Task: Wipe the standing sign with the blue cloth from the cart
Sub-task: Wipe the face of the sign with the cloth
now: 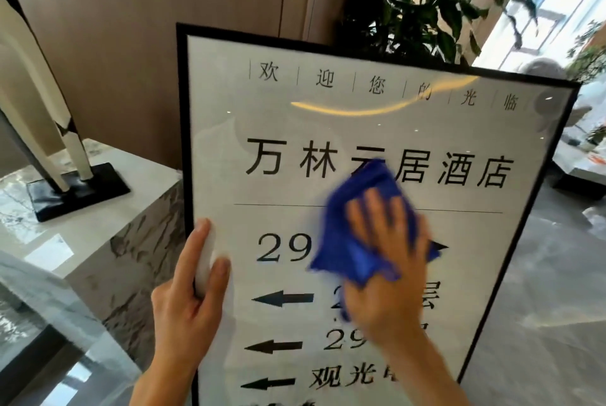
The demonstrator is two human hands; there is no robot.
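Observation:
The standing sign (377,130) fills the middle of the view: a black frame around a white glossy panel with black characters, numbers and arrows. My right hand (390,251) lies flat on the panel's middle, fingers spread, pressing the blue cloth (357,208) against the glass; both are motion-blurred. The cloth covers part of the large heading and the top number row. My left hand (193,287) grips the sign's left frame edge, thumb on the front. The cart is out of view.
A marble plinth (108,228) stands left of the sign and carries a tall cream and black sculpture (39,103) on a black base. A leafy plant (436,2) rises behind the sign. Glossy grey floor (544,307) lies to the right, with a low table (580,163) beyond.

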